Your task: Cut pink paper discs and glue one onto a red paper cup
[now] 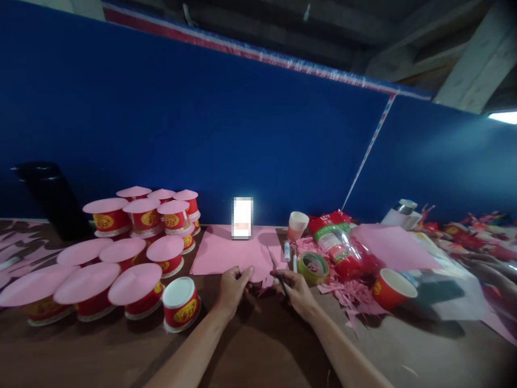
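My right hand (298,293) is closed around dark-handled scissors (277,272), whose thin tip points up and left over the pink sheets. To its left, my left hand (234,292) has its thumb and fingers pinched together at a small piece of pink paper (265,282); the exact grip is partly hidden. Just beyond both hands lies a stack of pink paper (226,250). A phone-like bright screen (242,217), blurred out, stands at the stack's back edge. Left of my left hand is a red paper bowl (181,305) with a white top and a gold emblem.
Several red bowls topped with pink paper cones (135,284) fill the left side, near a black cylinder (52,199). At right are green tape (314,268), a glue stick (287,251), paper cups (393,289), a red packet (339,245) and pink scraps (355,293). A blue partition (202,124) stands behind.
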### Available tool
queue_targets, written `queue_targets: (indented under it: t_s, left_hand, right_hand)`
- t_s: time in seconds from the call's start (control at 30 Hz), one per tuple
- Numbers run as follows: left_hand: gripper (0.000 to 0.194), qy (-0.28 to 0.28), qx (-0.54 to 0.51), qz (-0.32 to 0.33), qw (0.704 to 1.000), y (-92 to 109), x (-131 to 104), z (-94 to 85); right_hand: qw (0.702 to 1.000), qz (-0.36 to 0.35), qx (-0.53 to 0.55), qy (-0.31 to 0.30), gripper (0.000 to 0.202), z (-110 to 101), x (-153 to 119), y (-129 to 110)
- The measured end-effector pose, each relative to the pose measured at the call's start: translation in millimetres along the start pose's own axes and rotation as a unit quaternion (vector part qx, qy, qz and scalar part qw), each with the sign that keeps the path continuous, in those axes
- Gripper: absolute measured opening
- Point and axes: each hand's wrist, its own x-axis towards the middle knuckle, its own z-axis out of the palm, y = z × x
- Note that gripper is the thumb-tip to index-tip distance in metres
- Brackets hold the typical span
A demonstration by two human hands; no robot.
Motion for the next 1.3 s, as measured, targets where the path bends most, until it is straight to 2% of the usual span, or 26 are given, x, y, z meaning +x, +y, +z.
queue_targets:
  t_s: [0.5,1.3]
  left_hand:
    - [0.034,0.008,0.005,0.028,1.000,-0.1,0.8,-0.6]
    - [0.034,0.026,0.006,0.038,0.999,4.1,1.5,-2.1]
  right_hand:
    - [1.000,0.014,0.002,-0.018,0.037,-3.4,1.2,4.6]
    - [0.999,0.005,-0.024,-0.025,0.038,-6.4,2.3,10.1]
